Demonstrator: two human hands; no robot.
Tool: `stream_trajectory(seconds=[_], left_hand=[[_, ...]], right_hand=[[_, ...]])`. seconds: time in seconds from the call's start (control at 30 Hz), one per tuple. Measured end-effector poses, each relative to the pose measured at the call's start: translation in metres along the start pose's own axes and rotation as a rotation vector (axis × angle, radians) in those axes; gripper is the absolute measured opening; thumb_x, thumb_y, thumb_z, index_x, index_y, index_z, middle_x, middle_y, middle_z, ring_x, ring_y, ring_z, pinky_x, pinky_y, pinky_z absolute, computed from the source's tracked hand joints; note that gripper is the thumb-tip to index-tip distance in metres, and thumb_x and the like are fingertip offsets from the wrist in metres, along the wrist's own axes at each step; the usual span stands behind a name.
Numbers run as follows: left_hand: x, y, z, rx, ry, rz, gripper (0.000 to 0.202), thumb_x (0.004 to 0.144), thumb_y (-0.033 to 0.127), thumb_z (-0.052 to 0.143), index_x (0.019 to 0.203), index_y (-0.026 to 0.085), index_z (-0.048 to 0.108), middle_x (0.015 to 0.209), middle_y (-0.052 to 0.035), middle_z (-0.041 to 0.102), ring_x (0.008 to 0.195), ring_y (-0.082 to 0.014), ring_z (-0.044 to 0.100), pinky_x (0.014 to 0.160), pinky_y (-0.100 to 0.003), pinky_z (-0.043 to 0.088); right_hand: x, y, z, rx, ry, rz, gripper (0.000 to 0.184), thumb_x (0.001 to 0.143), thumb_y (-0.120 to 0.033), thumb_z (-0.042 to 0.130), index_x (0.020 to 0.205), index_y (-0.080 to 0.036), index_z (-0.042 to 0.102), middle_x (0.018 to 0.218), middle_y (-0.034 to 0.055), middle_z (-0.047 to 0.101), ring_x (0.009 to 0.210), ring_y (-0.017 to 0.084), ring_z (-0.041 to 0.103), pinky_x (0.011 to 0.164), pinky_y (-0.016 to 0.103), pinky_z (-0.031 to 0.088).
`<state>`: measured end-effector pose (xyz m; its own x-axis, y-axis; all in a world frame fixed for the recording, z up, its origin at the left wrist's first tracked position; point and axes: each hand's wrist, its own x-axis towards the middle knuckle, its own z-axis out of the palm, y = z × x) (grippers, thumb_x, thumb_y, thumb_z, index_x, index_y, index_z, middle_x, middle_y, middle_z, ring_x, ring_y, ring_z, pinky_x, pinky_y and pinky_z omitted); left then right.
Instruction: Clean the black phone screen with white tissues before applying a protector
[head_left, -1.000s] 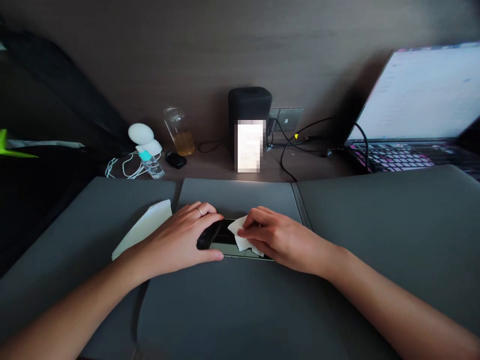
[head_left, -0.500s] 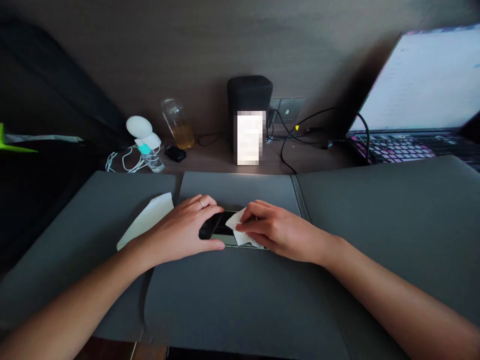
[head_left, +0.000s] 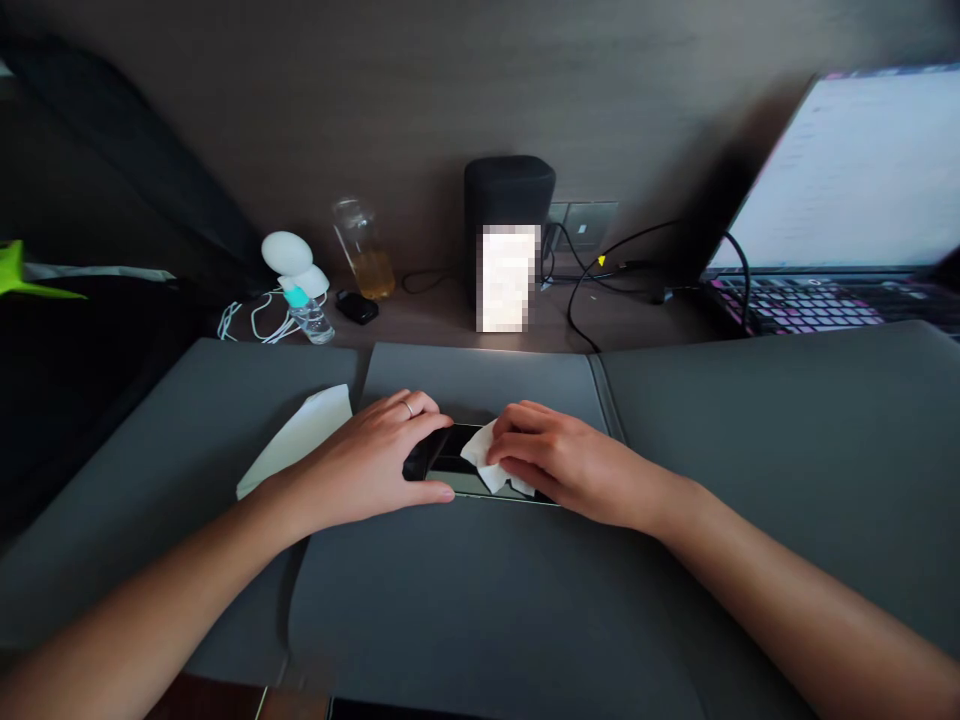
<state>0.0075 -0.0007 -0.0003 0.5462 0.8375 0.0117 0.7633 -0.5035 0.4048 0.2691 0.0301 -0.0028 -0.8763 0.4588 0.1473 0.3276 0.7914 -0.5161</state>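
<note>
A dark smartphone (head_left: 448,462) lies flat on the grey mat (head_left: 480,590), its glossy screen facing up. My left hand (head_left: 382,450) grips its left end, thumb along the near edge and fingers on the far edge. Pinched in the fingers of my right hand (head_left: 551,455) is a crumpled white tissue (head_left: 484,462), pressed against the screen. The phone's right end is hidden beneath that hand. Behind my left wrist lies a flat piece of white paper (head_left: 300,440).
Along the wall stand a small clear spray bottle (head_left: 313,322), a white round device (head_left: 289,255), a glass bottle of amber liquid (head_left: 373,272) and a black speaker-like box (head_left: 510,190). A black key fob (head_left: 357,307) lies among them. Cables (head_left: 581,290) run toward an open laptop (head_left: 847,170) at right.
My right hand has slid the tissue slightly rightward over the phone's screen. The left hand keeps its grip on the phone. The whole view has shifted a little.
</note>
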Motion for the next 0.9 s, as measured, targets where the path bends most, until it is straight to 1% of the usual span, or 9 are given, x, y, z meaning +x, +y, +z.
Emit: stream_trajectory(seconds=[0.13, 0.27, 0.33, 0.47, 0.57, 0.63, 0.73, 0.8, 0.9], left_hand=[[0.0, 0.0, 0.001, 0.013, -0.009, -0.014, 0.053, 0.081, 0.05, 0.069, 0.126, 0.026, 0.055, 0.119, -0.0036, 0.058, 0.11, -0.0259, 0.055, 0.09, -0.037, 0.047], [0.0, 0.001, 0.001, 0.019, -0.012, -0.008, 0.052, 0.081, 0.048, 0.069, 0.126, 0.026, 0.056, 0.118, -0.0036, 0.058, 0.11, -0.0265, 0.055, 0.091, -0.038, 0.047], [0.001, 0.001, 0.0, 0.018, -0.015, -0.01, 0.052, 0.081, 0.049, 0.069, 0.126, 0.026, 0.056, 0.118, -0.0033, 0.058, 0.109, -0.0264, 0.055, 0.09, -0.038, 0.047], [0.0, 0.001, 0.0, 0.028, -0.022, -0.015, 0.054, 0.082, 0.05, 0.069, 0.128, 0.026, 0.055, 0.12, -0.0035, 0.058, 0.11, -0.0251, 0.055, 0.091, -0.037, 0.047], [0.001, 0.001, 0.0, 0.036, -0.031, -0.015, 0.054, 0.082, 0.049, 0.07, 0.128, 0.025, 0.055, 0.121, -0.0035, 0.057, 0.111, -0.0248, 0.054, 0.093, -0.037, 0.046], [0.001, 0.001, 0.001, 0.038, -0.037, -0.023, 0.055, 0.082, 0.05, 0.07, 0.128, 0.025, 0.055, 0.12, -0.0036, 0.057, 0.111, -0.0248, 0.055, 0.092, -0.036, 0.047], [0.001, 0.001, 0.001, 0.03, -0.035, -0.032, 0.055, 0.082, 0.05, 0.07, 0.129, 0.025, 0.054, 0.12, -0.0035, 0.057, 0.111, -0.025, 0.055, 0.091, -0.036, 0.047], [0.0, 0.0, 0.001, 0.028, -0.029, -0.025, 0.055, 0.082, 0.049, 0.07, 0.128, 0.025, 0.055, 0.121, -0.0034, 0.058, 0.111, -0.0257, 0.055, 0.092, -0.037, 0.047], [0.0, 0.0, 0.001, 0.04, -0.027, -0.017, 0.054, 0.082, 0.049, 0.07, 0.128, 0.025, 0.055, 0.121, -0.0037, 0.057, 0.111, -0.0259, 0.055, 0.092, -0.037, 0.047]], right_hand=[[-0.001, 0.001, -0.002, 0.027, -0.047, -0.015, 0.022, 0.098, -0.013, 0.045, 0.101, -0.017, 0.066, 0.101, 0.008, 0.058, 0.095, 0.019, 0.055, 0.086, 0.035, 0.047], [-0.003, 0.002, -0.004, 0.019, -0.004, 0.039, 0.021, 0.099, -0.014, 0.044, 0.101, -0.017, 0.065, 0.101, 0.0078, 0.057, 0.093, 0.018, 0.055, 0.084, 0.034, 0.047], [-0.003, 0.002, -0.005, 0.005, 0.002, 0.036, 0.02, 0.098, -0.012, 0.044, 0.1, -0.016, 0.064, 0.1, 0.0077, 0.057, 0.093, 0.018, 0.054, 0.083, 0.033, 0.046], [-0.006, 0.003, -0.006, 0.025, -0.056, 0.033, 0.02, 0.098, -0.014, 0.045, 0.097, -0.017, 0.065, 0.096, 0.0066, 0.056, 0.09, 0.018, 0.054, 0.081, 0.032, 0.046], [-0.008, 0.005, -0.007, 0.026, -0.036, 0.081, 0.02, 0.099, -0.016, 0.045, 0.098, -0.018, 0.065, 0.098, 0.0067, 0.055, 0.09, 0.017, 0.055, 0.08, 0.032, 0.045], [-0.009, 0.005, -0.007, 0.014, -0.024, 0.08, 0.019, 0.098, -0.015, 0.046, 0.099, -0.018, 0.064, 0.099, 0.0068, 0.055, 0.09, 0.017, 0.054, 0.08, 0.032, 0.045], [-0.01, 0.004, -0.008, 0.015, -0.065, 0.057, 0.019, 0.099, -0.016, 0.045, 0.097, -0.018, 0.064, 0.096, 0.0064, 0.056, 0.091, 0.018, 0.054, 0.079, 0.032, 0.044], [-0.01, 0.005, -0.01, 0.02, -0.091, 0.068, 0.02, 0.1, -0.018, 0.044, 0.097, -0.018, 0.064, 0.096, 0.0064, 0.055, 0.09, 0.018, 0.054, 0.079, 0.032, 0.044], [-0.01, 0.005, -0.011, 0.005, -0.071, 0.088, 0.02, 0.1, -0.018, 0.043, 0.098, -0.018, 0.063, 0.1, 0.0072, 0.055, 0.091, 0.018, 0.055, 0.081, 0.032, 0.045]])
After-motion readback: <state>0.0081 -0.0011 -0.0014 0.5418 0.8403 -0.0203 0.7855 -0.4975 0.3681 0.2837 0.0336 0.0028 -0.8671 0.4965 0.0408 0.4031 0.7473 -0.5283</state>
